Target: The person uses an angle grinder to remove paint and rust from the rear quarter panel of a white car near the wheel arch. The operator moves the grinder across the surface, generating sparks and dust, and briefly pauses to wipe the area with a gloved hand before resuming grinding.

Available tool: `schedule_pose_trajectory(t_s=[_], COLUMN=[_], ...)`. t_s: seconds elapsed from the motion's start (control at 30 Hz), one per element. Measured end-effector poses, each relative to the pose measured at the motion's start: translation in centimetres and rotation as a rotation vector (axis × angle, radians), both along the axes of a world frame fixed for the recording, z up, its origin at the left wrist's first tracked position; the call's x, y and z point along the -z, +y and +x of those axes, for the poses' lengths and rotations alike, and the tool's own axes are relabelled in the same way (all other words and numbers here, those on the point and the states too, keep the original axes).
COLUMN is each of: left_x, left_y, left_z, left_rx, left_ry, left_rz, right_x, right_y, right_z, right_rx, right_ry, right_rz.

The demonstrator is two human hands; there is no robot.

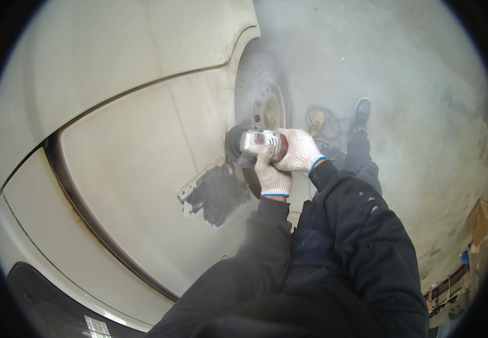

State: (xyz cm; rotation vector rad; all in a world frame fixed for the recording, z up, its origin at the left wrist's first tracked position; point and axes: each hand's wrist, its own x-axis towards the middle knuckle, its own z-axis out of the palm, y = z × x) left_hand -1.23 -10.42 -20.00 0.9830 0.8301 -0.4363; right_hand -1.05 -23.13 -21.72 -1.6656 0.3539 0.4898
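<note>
An angle grinder [257, 142] with a pale head and a reddish body is held in both of my gloved hands beside a car's wheel arch. My left hand [272, 176], in a white knit glove with a blue cuff edge, is closed around its near side. On its right, my right hand [299, 151] in a matching glove wraps the body. The dark round disc [234, 143] lies against or very near the arch edge; exact contact cannot be told. On the cream body panel [142, 152], a ragged dark grey patch [221, 194] shows just below the disc.
A car wheel [269, 104] stands right behind the grinder. A yellow-orange tool [317, 121] and a looping dark cord [339, 125] lie on the dusty concrete floor [424, 129]. My shoe [361, 110] is close by. Cardboard boxes [481, 221] sit at far right. Haze hangs around.
</note>
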Motion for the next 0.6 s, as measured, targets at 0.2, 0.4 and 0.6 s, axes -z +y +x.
schedule_pose_trajectory(t_s=[0.2, 0.4, 0.6], left_x=[0.4, 0.3, -0.3], left_y=[0.2, 0.5, 0.0], left_z=[0.1, 0.2, 0.1], left_rx=[0.014, 0.048, 0.027], left_ry=[-0.012, -0.061, -0.046], left_rz=[-0.04, 0.0, 0.026], right_x=[1.3, 2.2, 2.0], right_y=[0.4, 1.1, 1.3], right_z=[0.0, -0.1, -0.2], right_rx=[0.028, 0.032, 0.071], right_ry=[-0.048, -0.057, -0.066], right_rz=[-0.012, 0.022, 0.061])
